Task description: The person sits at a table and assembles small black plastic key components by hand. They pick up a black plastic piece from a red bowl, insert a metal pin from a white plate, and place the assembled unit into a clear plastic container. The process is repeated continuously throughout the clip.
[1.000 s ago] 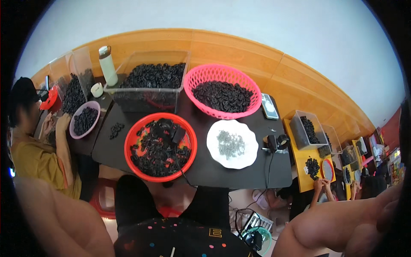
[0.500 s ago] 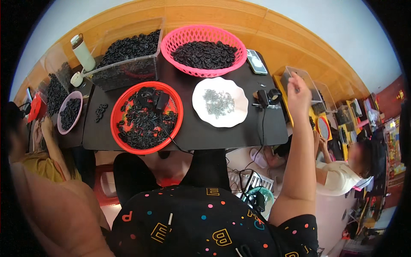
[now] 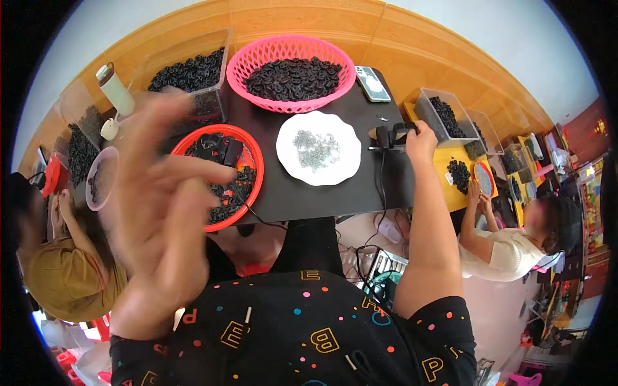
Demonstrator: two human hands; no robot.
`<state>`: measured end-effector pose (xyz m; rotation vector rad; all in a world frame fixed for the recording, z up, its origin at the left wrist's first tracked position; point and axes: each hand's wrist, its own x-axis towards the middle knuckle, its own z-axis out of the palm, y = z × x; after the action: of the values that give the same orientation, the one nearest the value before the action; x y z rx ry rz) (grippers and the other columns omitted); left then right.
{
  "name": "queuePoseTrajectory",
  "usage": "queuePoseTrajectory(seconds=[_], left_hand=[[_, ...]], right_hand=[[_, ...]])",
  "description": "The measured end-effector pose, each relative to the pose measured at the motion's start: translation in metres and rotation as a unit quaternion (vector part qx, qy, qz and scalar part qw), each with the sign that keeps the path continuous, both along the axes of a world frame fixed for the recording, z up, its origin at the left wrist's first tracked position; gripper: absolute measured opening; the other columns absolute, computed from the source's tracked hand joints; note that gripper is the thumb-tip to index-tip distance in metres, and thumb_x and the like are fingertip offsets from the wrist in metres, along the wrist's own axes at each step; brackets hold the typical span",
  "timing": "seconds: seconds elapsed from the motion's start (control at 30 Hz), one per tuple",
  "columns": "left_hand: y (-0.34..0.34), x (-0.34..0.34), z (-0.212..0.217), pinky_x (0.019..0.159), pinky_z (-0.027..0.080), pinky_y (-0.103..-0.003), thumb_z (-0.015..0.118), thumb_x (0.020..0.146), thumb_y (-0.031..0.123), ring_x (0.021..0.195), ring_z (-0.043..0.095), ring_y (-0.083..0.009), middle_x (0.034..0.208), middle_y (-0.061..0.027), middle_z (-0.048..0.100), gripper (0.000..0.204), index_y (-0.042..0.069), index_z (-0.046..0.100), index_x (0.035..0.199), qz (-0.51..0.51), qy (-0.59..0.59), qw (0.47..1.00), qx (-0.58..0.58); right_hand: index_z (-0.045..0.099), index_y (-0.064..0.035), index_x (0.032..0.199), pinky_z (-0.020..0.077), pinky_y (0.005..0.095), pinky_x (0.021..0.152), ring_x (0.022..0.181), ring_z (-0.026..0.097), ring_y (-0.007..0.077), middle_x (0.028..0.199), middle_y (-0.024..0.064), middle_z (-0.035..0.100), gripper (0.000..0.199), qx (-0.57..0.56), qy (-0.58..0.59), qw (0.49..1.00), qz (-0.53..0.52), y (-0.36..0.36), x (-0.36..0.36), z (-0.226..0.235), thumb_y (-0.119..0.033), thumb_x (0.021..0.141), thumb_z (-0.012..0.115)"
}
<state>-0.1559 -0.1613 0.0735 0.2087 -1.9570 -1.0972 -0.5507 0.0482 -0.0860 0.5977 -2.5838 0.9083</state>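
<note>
My left hand [image 3: 161,219] is raised close to the camera, blurred, with its fingers apart and nothing seen in it. It covers much of the red round tray [image 3: 259,174], which holds small black rings and a black strapped device [image 3: 232,151] with a cable. My right hand [image 3: 421,141] reaches to the table's right edge, fingers closed on the end of a second black cabled device [image 3: 386,137]; its fingertips are partly hidden. Left of that device lies a white scalloped plate [image 3: 290,164] with small clear or silvery pieces [image 3: 317,148] on it.
At the back stand a pink basket [image 3: 235,71] and a clear bin [image 3: 222,106], both holding black rings. A phone [image 3: 373,85] lies at the back right corner. Co-workers sit left [image 3: 71,276] and right [image 3: 508,254]. Cables [image 3: 360,257] hang below the table's front edge.
My left arm has swung up from the lower left, bringing the hand in front of the red tray. My right hand has come down from the air onto the black device.
</note>
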Motion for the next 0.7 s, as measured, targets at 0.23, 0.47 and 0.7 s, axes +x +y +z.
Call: queuePoseTrajectory(seconds=[0.23,0.47,0.7], left_hand=[[0.003,-0.060,-0.083,0.082,0.049,-0.030,0.061,0.084,0.006,0.097,0.060,-0.0169,0.108,-0.0132,0.062,0.042,0.002,0.051,0.125,-0.150,-0.198,0.966,0.074],[0.033,-0.083,-0.068,0.079,0.047,-0.031,0.071,0.071,0.013,0.092,0.061,-0.0253,0.100,-0.0165,0.061,0.048,0.002,0.051,0.113,-0.160,-0.213,0.963,-0.036],[0.013,-0.075,-0.103,0.065,0.049,-0.026,0.066,0.075,0.008,0.072,0.061,-0.0100,0.079,-0.0092,0.064,0.026,0.000,0.058,0.098,-0.127,-0.171,0.963,0.164]], right_hand=[[0.063,-0.0023,0.086,0.0482,0.0323,0.062,0.070,0.060,0.0269,0.080,0.0120,0.061,0.020,-0.163,0.176,0.955,0.175,-0.041,0.122,0.079,0.003,0.070,0.052],[0.063,-0.0020,0.090,0.0510,0.0315,0.064,0.071,0.063,0.0264,0.079,0.0124,0.062,0.034,-0.197,0.105,0.905,0.363,-0.054,0.195,0.077,0.009,0.059,0.055],[0.063,0.0022,0.095,0.0458,0.0226,0.062,0.071,0.057,0.0123,0.085,0.0083,0.060,0.021,-0.266,-0.049,0.901,0.340,-0.038,0.211,0.067,0.007,0.075,0.062]])
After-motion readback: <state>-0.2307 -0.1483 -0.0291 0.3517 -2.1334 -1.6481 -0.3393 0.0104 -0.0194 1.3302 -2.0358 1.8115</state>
